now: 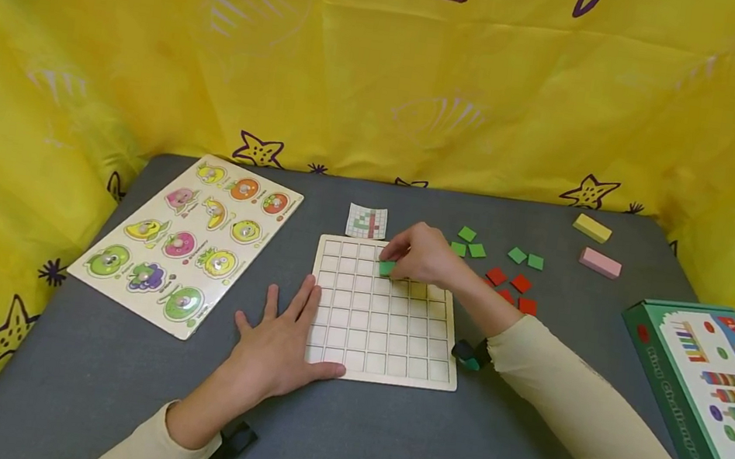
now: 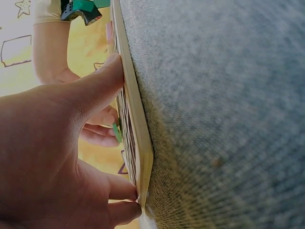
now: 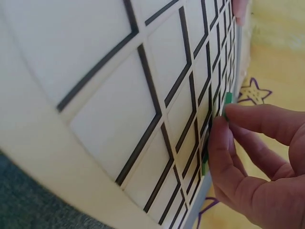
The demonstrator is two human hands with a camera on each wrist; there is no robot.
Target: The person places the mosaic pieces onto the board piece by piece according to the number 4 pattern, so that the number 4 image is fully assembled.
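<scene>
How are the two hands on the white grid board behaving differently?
The left hand lies flat with straight, spread fingers, pressing the grid board's near-left edge; the right hand is curled, pinching a green tile. The left hand holds nothing; the right hand sets its tile onto a cell near the far edge. Both touch the same board, and both arms wear cream sleeves.

Beside my grid board (image 1: 382, 341) I count five loose green tiles (image 1: 467, 233) and four red tiles (image 1: 521, 282). One more green tile (image 1: 386, 267) sits on it. Beyond them lie two blocks, one yellow (image 1: 592, 227), one pink (image 1: 599, 262).
</scene>
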